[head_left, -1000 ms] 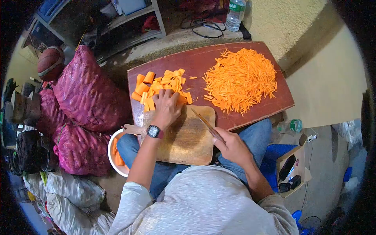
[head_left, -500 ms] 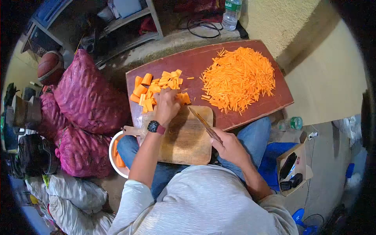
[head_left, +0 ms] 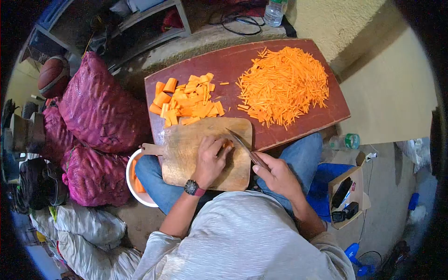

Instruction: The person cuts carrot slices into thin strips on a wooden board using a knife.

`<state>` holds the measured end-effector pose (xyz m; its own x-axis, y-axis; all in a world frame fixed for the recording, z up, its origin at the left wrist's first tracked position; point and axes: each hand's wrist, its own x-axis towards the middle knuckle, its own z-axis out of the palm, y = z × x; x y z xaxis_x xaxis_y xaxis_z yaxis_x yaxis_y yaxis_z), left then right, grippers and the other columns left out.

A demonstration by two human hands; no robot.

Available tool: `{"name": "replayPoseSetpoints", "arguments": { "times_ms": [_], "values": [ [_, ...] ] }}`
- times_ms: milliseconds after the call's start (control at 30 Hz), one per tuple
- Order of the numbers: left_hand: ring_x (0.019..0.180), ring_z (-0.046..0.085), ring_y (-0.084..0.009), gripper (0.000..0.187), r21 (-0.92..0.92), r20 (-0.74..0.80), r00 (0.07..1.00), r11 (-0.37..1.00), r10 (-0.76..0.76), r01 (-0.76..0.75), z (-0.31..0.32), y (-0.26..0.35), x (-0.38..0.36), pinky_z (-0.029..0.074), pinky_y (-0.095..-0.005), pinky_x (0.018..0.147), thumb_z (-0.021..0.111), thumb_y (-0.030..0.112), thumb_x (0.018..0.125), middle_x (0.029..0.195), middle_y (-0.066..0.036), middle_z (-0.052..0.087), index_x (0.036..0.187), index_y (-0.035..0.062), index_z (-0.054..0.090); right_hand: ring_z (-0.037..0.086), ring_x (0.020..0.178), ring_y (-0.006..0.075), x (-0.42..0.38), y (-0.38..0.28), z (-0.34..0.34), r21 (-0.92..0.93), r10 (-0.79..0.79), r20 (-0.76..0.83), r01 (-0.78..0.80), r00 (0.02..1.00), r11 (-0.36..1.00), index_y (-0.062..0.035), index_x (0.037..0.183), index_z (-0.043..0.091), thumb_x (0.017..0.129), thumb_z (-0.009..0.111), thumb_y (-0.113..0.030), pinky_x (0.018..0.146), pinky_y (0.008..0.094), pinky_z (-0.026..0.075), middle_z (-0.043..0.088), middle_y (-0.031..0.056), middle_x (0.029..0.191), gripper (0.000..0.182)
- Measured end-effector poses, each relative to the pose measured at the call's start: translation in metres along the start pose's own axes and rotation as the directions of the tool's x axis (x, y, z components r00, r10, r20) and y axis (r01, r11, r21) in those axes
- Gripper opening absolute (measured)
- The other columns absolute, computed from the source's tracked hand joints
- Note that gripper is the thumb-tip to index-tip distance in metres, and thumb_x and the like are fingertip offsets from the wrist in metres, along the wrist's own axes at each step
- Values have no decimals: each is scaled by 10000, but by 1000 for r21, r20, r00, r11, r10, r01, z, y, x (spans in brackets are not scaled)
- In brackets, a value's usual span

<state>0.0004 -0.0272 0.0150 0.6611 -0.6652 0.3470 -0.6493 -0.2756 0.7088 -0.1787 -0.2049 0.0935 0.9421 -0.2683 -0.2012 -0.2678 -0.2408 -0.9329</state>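
On the wooden cutting board (head_left: 186, 158), my left hand (head_left: 211, 159) has its fingers closed around a small orange carrot piece (head_left: 228, 143), mostly hidden by the fingertips. My right hand (head_left: 278, 176) grips the brown handle of a knife (head_left: 241, 141); its blade points up and left over the board's right side, close beside the left fingertips. Beyond the board lies a group of carrot chunks and slices (head_left: 189, 99) on the red-brown table (head_left: 228, 65). To their right is a large heap of thin carrot strips (head_left: 284, 86).
A white basin (head_left: 133, 186) with carrots stands by the left knee. Pink mesh sacks (head_left: 100, 109) and white sacks (head_left: 91, 226) are piled on the left. An open cardboard box (head_left: 354, 186) is at the right, near a lying plastic bottle (head_left: 350, 141). A water bottle (head_left: 274, 14) stands behind the table.
My left hand has come back from the carrot slices to the board, bringing a carrot piece beside the blade. The right hand still holds the knife in nearly the same place.
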Motion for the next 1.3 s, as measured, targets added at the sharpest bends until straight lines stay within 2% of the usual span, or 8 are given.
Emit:
{"name": "replayPoseSetpoints", "arguments": {
  "times_ms": [67, 133, 267, 333, 867, 967, 1033, 1300],
  "values": [
    [981, 640, -407, 282, 28, 30, 998, 998, 50, -51, -6, 1, -3, 541, -484, 873, 797, -9, 831, 1045, -188, 693, 1112, -15, 779, 764, 1050, 259, 0, -7, 2, -7, 23, 38, -22, 999, 1000, 51, 1459, 618, 1081, 652, -165, 909, 389, 582, 775, 218, 1167, 437],
    [993, 621, -407, 311, 57, 62, 994, 994, 95, -98, -9, -1, -7, 533, -494, 885, 791, -26, 801, 1062, -189, 679, 1111, -10, 774, 773, 1134, 367, 1, -11, 8, -50, 21, 36, -19, 999, 999, 43, 1497, 577, 1079, 658, -180, 942, 433, 587, 759, 273, 1229, 480],
    [1052, 593, -410, 452, 128, 127, 981, 979, 144, -160, -9, -2, -8, 528, -503, 922, 774, -31, 709, 1122, -187, 643, 1161, -23, 752, 748, 1169, 442, -5, -6, 15, -170, -40, 54, 49, 998, 984, 24, 1527, 546, 1085, 654, -192, 965, 469, 588, 745, 292, 1266, 503],
    [1068, 586, -412, 481, 145, 150, 977, 974, 150, -172, -10, 1, -7, 528, -507, 932, 759, -30, 691, 1133, -186, 633, 1172, -30, 744, 725, 1102, 524, -8, -6, 15, -247, -49, 99, 73, 994, 966, -15, 1536, 505, 1089, 625, -211, 920, 583, 596, 733, 330, 1223, 502],
    [1079, 627, -421, 441, 111, 127, 979, 979, 157, -171, -7, -9, -11, 558, -490, 951, 712, -48, 713, 1168, -212, 682, 1152, -69, 743, 725, 1020, 545, 8, -12, 28, -343, 49, 143, 3, 989, 939, -32, 1545, 463, 1074, 631, -180, 848, 631, 579, 739, 340, 1115, 521],
    [1064, 626, -413, 433, 102, 114, 981, 980, 158, -169, -4, -7, -12, 548, -489, 942, 717, -41, 720, 1147, -205, 684, 1152, -60, 745, 723, 1008, 551, 14, -12, 29, -331, -67, 108, 100, 992, 938, -43, 1545, 465, 1076, 628, -188, 840, 634, 578, 739, 338, 1109, 518],
    [1059, 624, -409, 425, 115, 99, 982, 978, 161, -172, -5, -10, -9, 539, -491, 940, 719, -38, 724, 1138, -201, 684, 1148, -54, 747, 708, 1123, 526, 7, -19, 22, -279, 44, 154, 1, 987, 960, -23, 1503, 514, 1098, 604, -161, 896, 561, 582, 730, 321, 1199, 438],
    [1066, 614, -398, 469, 198, 75, 983, 964, 167, -179, -3, -11, -12, 508, -502, 948, 725, -27, 734, 1123, -197, 673, 1203, -46, 724, 706, 1116, 530, 14, -21, 23, -259, 30, 135, 6, 990, 966, -7, 1506, 523, 1096, 604, -136, 899, 542, 579, 725, 329, 1195, 437]
  ]
}}
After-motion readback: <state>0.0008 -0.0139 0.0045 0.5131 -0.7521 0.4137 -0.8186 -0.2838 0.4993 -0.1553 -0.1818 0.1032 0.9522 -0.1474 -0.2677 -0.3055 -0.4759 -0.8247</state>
